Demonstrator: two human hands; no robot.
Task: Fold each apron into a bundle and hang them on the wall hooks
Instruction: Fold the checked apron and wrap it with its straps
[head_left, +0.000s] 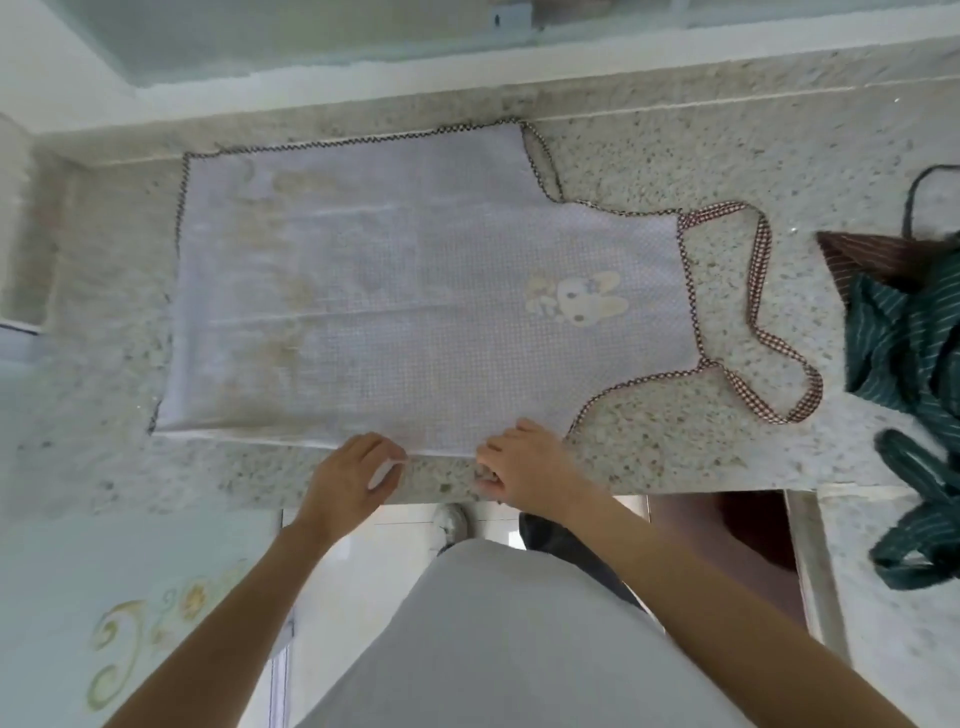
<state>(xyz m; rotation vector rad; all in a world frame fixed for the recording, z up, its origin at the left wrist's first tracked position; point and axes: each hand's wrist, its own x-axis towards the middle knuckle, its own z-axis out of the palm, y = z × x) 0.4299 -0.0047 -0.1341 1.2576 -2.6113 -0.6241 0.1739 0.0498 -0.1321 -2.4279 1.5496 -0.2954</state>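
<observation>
A pale checked apron (415, 291) with a rabbit print lies flat on the speckled stone counter (649, 156), bib to the right. Its red checked neck strap (763, 312) loops out over the counter on the right. Both hands are at the apron's near edge. My left hand (353, 478) pinches that edge between thumb and fingers. My right hand (524, 467) grips the same edge a little to the right, fingers curled under the cloth. A dark green striped apron (904, 343) lies crumpled at the counter's right end, partly out of frame.
A brown striped cloth (872, 254) sits under the green apron's top. A raised ledge and window frame (363, 78) run along the counter's far side. Below the counter's front edge are a pale cabinet door (130, 597) with a swirl pattern, my legs and a shoe.
</observation>
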